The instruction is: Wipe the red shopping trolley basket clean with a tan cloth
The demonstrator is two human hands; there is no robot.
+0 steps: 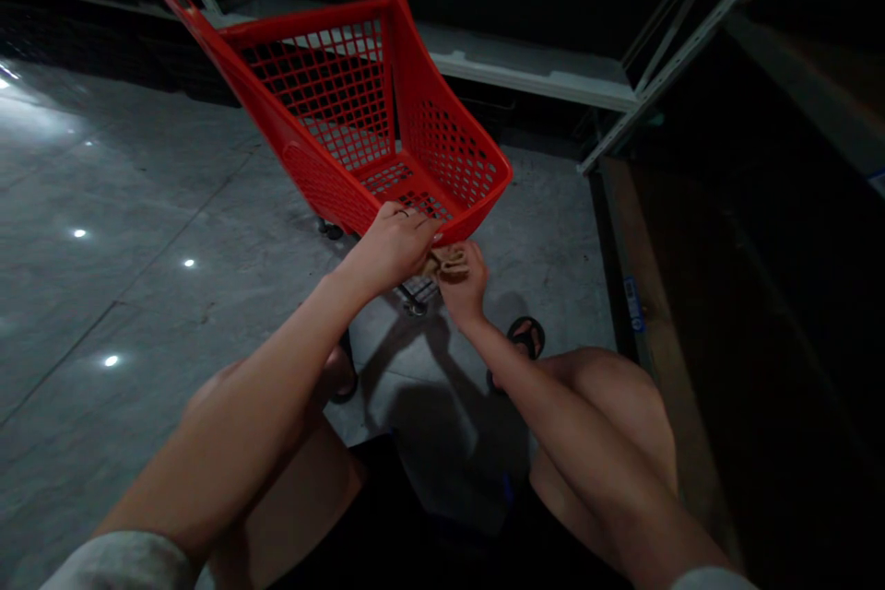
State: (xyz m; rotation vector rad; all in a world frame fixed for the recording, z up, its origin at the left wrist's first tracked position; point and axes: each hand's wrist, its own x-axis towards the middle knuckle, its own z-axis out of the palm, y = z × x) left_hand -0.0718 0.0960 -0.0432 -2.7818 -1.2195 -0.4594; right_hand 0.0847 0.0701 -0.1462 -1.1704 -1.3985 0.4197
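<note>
A red plastic shopping cart (478,216) with lattice sides stands in front of me, its basket tapering toward my knees. My left hand (395,245) is closed over the near end of the basket rim, and a ring shows on one finger. Just below that rim, my right hand (468,284) grips a crumpled brown cloth (452,260) against the outside of the cart's near end. The cloth lies close beside my left fingers; whether they touch it I cannot tell. Part of the cloth is hidden in my right hand.
White metal shelving (539,78) stands behind the cart and to the right. A wooden board edge (643,267) runs along the right side. Grey floor (138,194) with light reflections spreads to the left. My sandalled foot (526,337) is below my right hand.
</note>
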